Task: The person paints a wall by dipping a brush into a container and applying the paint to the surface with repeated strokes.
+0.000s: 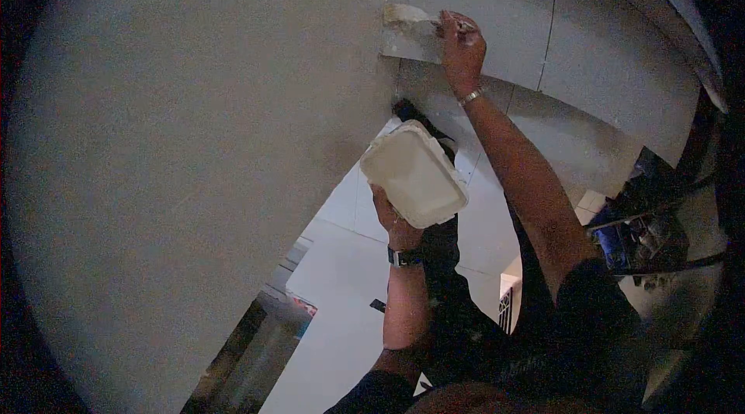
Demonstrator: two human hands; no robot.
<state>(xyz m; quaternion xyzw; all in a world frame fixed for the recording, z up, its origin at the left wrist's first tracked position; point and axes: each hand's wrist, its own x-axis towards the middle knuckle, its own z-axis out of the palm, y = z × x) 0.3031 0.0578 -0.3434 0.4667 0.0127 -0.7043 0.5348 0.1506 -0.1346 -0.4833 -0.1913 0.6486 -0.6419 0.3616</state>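
Note:
My left hand (390, 218) grips a cream-white rectangular plastic tub (415, 173) from its lower left side. The tub is tilted, and its pale broad face with small lugs along the rim points toward me. Whether it holds anything is hard to make out. My right hand (464, 34) is raised, closed, with the fingers pinched close to the pale panelled surface. Pale smears show on its fingers. A whitish patch (407, 13) lies just left of the fingertips, at the corner with the wall. The thing between these fingers is too small and dim to name.
A large plain wall (194, 119) fills the left side. Pale panels (601, 41) with dark joints run across the upper right. Light floor (334, 290) lies far below. A dark heap with blue items (617, 247) sits at the right. A dark foot (403, 109) shows behind the tub.

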